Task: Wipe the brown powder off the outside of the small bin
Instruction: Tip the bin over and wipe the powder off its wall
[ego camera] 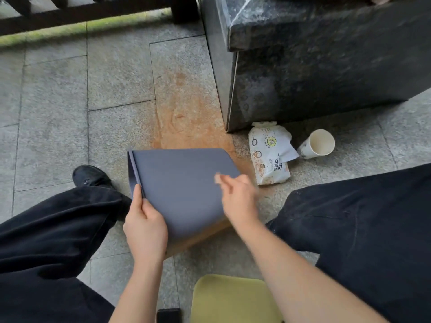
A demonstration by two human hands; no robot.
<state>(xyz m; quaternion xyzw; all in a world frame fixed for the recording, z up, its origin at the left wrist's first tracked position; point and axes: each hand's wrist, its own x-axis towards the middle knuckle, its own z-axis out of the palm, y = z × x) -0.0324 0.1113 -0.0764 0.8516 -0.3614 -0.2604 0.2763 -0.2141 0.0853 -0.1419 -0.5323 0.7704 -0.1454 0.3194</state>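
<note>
The small grey bin [184,187] lies on its side on the stone floor, its open rim to the left. Its upward face looks clean; the lower side [200,238] is coated in brown powder. My left hand [144,227] grips the bin at the rim's near corner, thumb on the top face. My right hand [238,197] is over the bin's right end, blurred, fingers curled; a small pale patch sits at its fingertips, and I cannot tell what it is. Brown powder [189,117] covers the floor beyond the bin.
A powder-dusted pack of wipes [268,155] and a tipped paper cup [317,144] lie to the right of the bin. A dark stone block [314,66] stands behind. My legs in black trousers flank the bin. A yellow-green seat [233,299] and a dark phone [169,315] are near me.
</note>
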